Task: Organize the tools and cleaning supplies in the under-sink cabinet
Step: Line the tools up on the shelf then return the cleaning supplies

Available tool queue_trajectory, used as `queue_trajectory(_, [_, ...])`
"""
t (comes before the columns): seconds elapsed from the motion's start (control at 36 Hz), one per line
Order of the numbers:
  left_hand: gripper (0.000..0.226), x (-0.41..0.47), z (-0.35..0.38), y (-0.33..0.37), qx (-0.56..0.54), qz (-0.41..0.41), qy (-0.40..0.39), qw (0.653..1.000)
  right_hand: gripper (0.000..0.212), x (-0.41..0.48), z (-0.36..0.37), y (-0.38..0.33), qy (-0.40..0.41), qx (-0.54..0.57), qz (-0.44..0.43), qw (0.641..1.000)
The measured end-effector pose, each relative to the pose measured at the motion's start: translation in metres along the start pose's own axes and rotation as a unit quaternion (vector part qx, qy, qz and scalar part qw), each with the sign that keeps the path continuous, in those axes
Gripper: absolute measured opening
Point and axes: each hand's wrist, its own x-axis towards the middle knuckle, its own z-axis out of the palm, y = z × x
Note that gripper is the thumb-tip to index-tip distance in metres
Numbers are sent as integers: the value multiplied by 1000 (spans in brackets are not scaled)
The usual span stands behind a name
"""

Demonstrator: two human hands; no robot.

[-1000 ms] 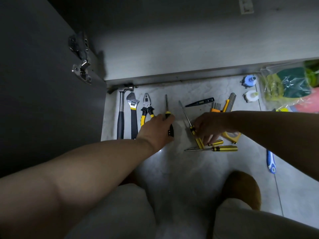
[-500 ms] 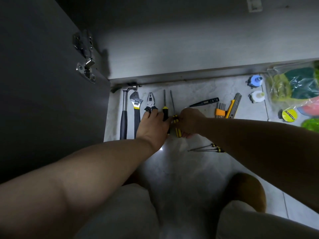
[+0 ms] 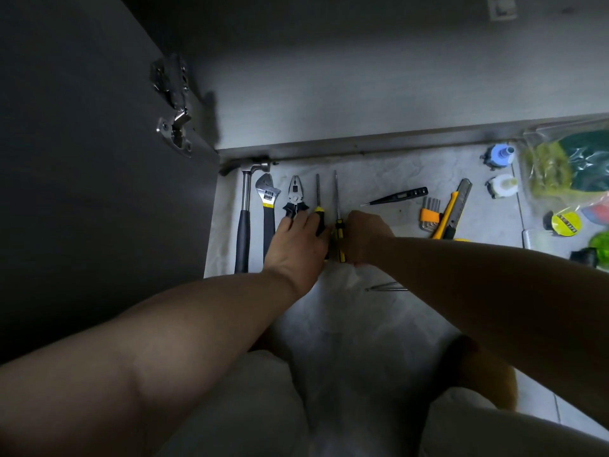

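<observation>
The right hand (image 3: 364, 237) is setting a yellow-and-black screwdriver (image 3: 338, 237) into the row beside the hammer (image 3: 243, 222), wrench (image 3: 268, 209) and pliers (image 3: 296, 201), fingers seemingly curled on its handle, though they are half hidden; the left hand (image 3: 298, 244) is steadying the neighbouring screwdriver (image 3: 318, 206), fingers laid loosely across it, keeping handles parallel; everything is lying on a pale marbled floor (image 3: 362, 324) before the dim open cabinet (image 3: 329, 94)

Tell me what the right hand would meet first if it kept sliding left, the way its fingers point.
Probably the left hand, just past the screwdriver that the right hand touches.
</observation>
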Motion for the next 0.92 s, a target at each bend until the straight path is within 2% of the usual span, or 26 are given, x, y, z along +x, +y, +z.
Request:
queue_trajectory(0.11, [60,0,1,0,10,-3,0,1000,20,-1,2,-3,0,4,-10,1000])
queue_trajectory(0.25, [62,-2,2,0,13,-6,-1,1000,39,-2,7,-4,4,26,-13,1000])
queue_trajectory(0.47, [56,-4,-1,-2,-5,-7,5,1000,38,-3,2,-2,4,22,-15,1000])
queue_trajectory(0.72, [63,-4,0,-1,-16,-16,5,1000,47,-1,3,1,-7,-12,-49,999])
queue_trajectory(0.81, [65,-4,0,-1,-27,-14,5,1000,34,-1,-5,8,-11,-15,-73,997])
queue_trajectory(0.83, [66,-4,0,0,-30,-13,6,999,32,-2,-10,12,-11,-29,-91,995])
queue_trajectory(0.92, [68,-5,-1,1,-32,-8,8,999,31,-8,-30,32,-27,-160,-166,973])
